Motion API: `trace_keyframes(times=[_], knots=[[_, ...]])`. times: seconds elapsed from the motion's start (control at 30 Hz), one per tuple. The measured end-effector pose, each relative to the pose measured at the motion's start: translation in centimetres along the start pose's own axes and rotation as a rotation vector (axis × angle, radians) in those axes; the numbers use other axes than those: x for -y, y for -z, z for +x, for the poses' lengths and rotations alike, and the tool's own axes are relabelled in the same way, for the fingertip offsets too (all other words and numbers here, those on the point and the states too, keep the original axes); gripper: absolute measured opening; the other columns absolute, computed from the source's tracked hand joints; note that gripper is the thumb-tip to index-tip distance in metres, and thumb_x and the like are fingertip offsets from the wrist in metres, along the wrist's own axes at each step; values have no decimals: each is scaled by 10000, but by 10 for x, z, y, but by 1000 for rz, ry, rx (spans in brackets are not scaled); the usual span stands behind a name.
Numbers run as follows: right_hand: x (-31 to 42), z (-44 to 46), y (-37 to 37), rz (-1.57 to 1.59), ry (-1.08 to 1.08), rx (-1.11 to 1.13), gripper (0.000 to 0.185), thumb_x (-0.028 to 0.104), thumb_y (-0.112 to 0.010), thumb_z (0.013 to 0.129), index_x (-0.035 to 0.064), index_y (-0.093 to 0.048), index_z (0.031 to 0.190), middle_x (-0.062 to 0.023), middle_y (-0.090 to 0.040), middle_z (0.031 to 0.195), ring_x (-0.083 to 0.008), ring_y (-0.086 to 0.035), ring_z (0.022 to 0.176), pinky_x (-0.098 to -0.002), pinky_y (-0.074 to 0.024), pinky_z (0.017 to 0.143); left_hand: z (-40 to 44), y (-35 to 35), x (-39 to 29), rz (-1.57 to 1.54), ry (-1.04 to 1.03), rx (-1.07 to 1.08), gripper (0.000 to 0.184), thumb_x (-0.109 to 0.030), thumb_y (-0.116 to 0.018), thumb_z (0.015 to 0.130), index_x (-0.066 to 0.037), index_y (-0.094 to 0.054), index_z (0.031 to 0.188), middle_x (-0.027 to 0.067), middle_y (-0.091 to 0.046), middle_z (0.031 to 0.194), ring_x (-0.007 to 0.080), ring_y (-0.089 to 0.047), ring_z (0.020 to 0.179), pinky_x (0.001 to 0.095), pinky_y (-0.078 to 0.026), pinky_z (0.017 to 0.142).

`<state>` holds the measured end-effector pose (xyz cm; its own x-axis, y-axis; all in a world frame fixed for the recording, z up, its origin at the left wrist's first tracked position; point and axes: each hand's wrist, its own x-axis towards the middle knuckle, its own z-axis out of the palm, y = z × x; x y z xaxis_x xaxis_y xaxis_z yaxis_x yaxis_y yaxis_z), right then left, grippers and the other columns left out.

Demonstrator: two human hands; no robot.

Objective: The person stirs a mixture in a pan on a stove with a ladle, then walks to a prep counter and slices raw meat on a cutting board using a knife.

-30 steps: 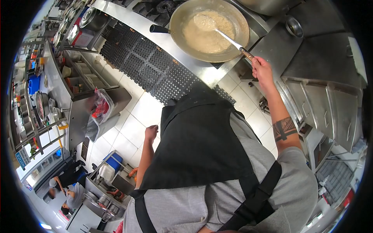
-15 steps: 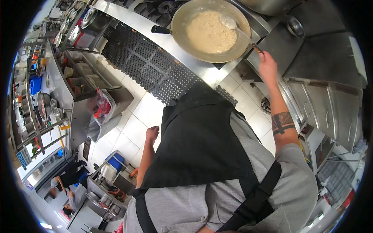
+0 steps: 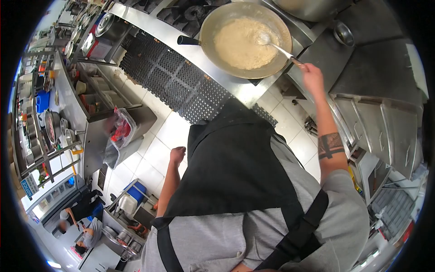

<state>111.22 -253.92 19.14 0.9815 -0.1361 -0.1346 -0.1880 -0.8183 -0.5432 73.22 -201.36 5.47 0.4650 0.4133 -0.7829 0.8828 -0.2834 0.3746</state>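
Observation:
In the head view, my right hand is closed around the dark handle of a long metal cooking spoon. The spoon's bowl, coated in the mixture, rests in a thick pale beige mixture. A wide, wok-like pan holds that mixture on the stove, its black handle pointing left. Away from the pan, my left hand hangs low beside the black apron. Its fingers are curled, and nothing shows in them.
Black burner grates lie left of the pan. A small metal bowl sits on the steel surface to the right. A perforated black mat covers floor tiles. Two people are far off at lower left.
My right hand has moved the spoon; its bowl now sits lower in the mixture and slightly left. The pan appears a little lower in view. My left hand stays about where it was.

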Motion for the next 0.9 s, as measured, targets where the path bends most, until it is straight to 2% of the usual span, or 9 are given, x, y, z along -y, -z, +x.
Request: trace_keyframes(times=[0.13,0.2,0.27,0.37,0.4,0.53,0.7,0.8,0.9], knots=[[13,-10,-54,43,44,39,304,278,-596,1010,5,-716,1072,-181,-716,880,-325,-687,834,-418,-514,777,20,4,-3,-7,-15,8,313,-179,-663,925,43,-760,1124,125,-766,935,196,-683,798,343,-548,769],[24,-29,-44,199,-104,239,320,310,-601,1012,15,-707,1074,-209,-711,947,-345,-688,908,-426,-518,822,31,11,-10,-5,-40,8,305,-177,-662,919,28,-763,1121,129,-765,935,208,-681,792,350,-549,773],[19,-39,-28,166,-79,218,318,304,-606,1014,15,-707,1101,-202,-714,969,-333,-686,911,-414,-519,829,53,22,-23,315,-164,21,302,-195,-665,912,-4,-769,1121,153,-774,1005,266,-723,876,364,-561,847],[5,-52,-7,100,-22,136,315,282,-617,1017,17,-701,1164,-195,-722,1040,-322,-687,950,-392,-523,863,107,23,-21,97,-178,-87,307,-209,-664,912,-21,-768,1131,173,-772,1090,313,-737,1014,382,-556,933],[3,-56,-1,70,11,75,317,266,-623,1018,18,-697,1201,-193,-727,1090,-323,-691,988,-382,-525,891,121,28,-35,115,-199,-77,323,-225,-675,909,-18,-762,1142,175,-765,1141,315,-723,1109,393,-546,980],[8,-74,12,45,-39,-25,323,226,-633,1019,13,-684,1256,-199,-721,1204,-318,-690,1099,-363,-513,983,188,37,-98,189,-328,-40,343,-214,-677,896,-23,-748,1172,189,-754,1157,332,-714,1119,402,-540,991],[58,-114,8,-29,-138,-143,350,250,-631,1034,-12,-672,1262,-184,-726,1172,-282,-676,1095,-359,-500,985,274,41,-185,204,-531,17,357,-210,-678,849,-20,-738,1146,221,-734,1165,369,-705,1103,428,-545,971],[80,-138,1,-87,-318,-172,338,238,-621,1029,5,-678,1267,-209,-735,1142,-316,-705,1052,-377,-525,943,320,44,-253,233,-484,103,544,-209,-773,776,3,-663,1265,229,-718,1213,366,-685,1162,430,-538,990],[97,-160,-3,-113,-408,-206,358,255,-618,1033,-11,-669,1266,-210,-737,1124,-320,-704,1031,-381,-527,928,355,39,-292,157,-605,104,692,-242,-840,727,36,-616,1319,211,-720,1232,354,-663,1211,423,-518,1027]])
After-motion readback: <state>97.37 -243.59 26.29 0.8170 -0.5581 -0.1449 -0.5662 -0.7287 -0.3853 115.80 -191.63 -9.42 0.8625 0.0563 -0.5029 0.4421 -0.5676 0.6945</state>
